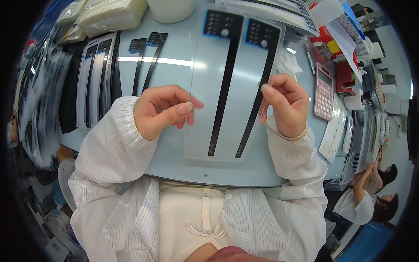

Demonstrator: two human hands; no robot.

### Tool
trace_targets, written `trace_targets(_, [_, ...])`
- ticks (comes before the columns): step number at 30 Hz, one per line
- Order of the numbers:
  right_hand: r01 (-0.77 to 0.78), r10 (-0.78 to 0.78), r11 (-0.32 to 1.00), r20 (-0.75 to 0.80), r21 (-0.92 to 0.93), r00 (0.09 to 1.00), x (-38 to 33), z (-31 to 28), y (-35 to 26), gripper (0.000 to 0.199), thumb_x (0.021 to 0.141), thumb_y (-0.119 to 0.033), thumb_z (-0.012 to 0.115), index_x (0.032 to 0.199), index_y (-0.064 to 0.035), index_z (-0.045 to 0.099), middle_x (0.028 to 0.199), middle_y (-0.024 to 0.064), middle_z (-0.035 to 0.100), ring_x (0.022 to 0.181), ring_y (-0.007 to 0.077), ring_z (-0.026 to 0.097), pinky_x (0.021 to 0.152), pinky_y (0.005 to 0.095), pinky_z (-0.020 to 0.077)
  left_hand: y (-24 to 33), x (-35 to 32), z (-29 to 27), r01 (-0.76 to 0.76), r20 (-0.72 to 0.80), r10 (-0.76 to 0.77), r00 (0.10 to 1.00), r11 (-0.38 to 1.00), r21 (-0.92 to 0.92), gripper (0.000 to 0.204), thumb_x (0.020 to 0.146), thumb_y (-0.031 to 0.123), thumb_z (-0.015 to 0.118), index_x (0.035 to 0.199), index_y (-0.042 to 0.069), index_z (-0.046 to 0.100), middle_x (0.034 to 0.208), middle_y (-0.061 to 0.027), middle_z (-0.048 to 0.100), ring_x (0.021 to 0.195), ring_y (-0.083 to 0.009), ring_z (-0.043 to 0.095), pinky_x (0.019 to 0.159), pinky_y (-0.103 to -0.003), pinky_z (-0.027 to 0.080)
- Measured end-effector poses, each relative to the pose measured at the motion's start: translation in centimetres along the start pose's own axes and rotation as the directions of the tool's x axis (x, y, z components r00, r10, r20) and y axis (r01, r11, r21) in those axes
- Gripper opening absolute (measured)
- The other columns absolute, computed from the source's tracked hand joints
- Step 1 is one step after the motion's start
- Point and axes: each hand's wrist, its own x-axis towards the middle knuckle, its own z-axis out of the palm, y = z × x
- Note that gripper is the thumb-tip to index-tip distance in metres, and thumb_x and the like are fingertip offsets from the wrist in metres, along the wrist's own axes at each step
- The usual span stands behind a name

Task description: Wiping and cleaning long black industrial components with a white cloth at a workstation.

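Both hands pinch the clear plastic sheet bearing two long black strips with keypad-like heads [235, 87]: the left hand [163, 111] presses thumb and fingers on its left edge, the right hand [286, 102] nips its right edge. The sheet is held up over the middle of the pale blue desk [174, 161], near its front edge. Judging by this, it is still being looked over; similar black strips [146, 61] wait toward the desk's back-left, and a pink calculator [324, 91] lies at its right edge.

A pink calculator [324, 91] lies at the right of the pale worktop [174, 74], two loose black strips [146, 61] lie left of centre, and bagged white stacks [111, 15] sit at the far edge.
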Motion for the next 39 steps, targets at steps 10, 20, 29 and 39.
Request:
trace_targets(10, [-0.333,0.293,0.942,0.561,-0.033,0.774,0.1,-0.9,-0.4,0.009,0.084,-0.001,0.067,0.087,0.004,0.06,0.076,0.0108,0.067,0.066,0.0188,0.069,0.061,0.0282,0.0578,-0.8,0.1,0.5,-0.172,0.215,0.118,0.969,0.953,0.251,0.031,0.089,0.015,0.063,0.061,0.001,0.064,0.056,-0.007,0.059,0.05,-0.0135,0.053,0.048,-0.027,0.04])
trace_targets(20, [-0.221,0.275,0.961,0.695,-0.169,0.665,0.1,-0.9,-0.4,0.014,0.08,-0.007,0.07,0.082,0.0055,0.065,0.08,0.0113,0.069,0.067,0.0193,0.07,0.062,0.0265,0.0572,-1.3,0.1,0.9,-0.252,0.251,0.201,0.947,0.948,0.193,0.031,0.086,0.013,0.066,0.058,0.001,0.061,0.054,-0.0066,0.056,0.047,-0.0145,0.048,0.045,-0.028,0.037])
trace_targets(29, [-0.246,0.297,0.953,0.694,-0.176,0.655,0.0,-1.0,-0.3,0.013,0.08,-0.007,0.07,0.082,0.0048,0.065,0.079,0.0109,0.068,0.069,0.0194,0.07,0.064,0.0274,0.0571,-1.2,0.0,0.9,-0.267,0.27,0.207,0.941,0.941,0.209,0.032,0.087,0.015,0.065,0.058,0.0,0.062,0.052,-0.0073,0.056,0.046,-0.0152,0.048,0.045,-0.029,0.038])
trace_targets(39, [-0.248,0.305,0.951,0.693,-0.184,0.654,0.0,-1.0,-0.4,0.013,0.08,-0.008,0.07,0.083,0.0039,0.066,0.082,0.0108,0.068,0.071,0.0203,0.07,0.065,0.0279,0.057,-1.2,0.1,0.9,-0.264,0.274,0.203,0.94,0.942,0.207,0.032,0.087,0.015,0.065,0.059,0.0,0.062,0.053,-0.0077,0.056,0.046,-0.0151,0.048,0.044,-0.029,0.038])
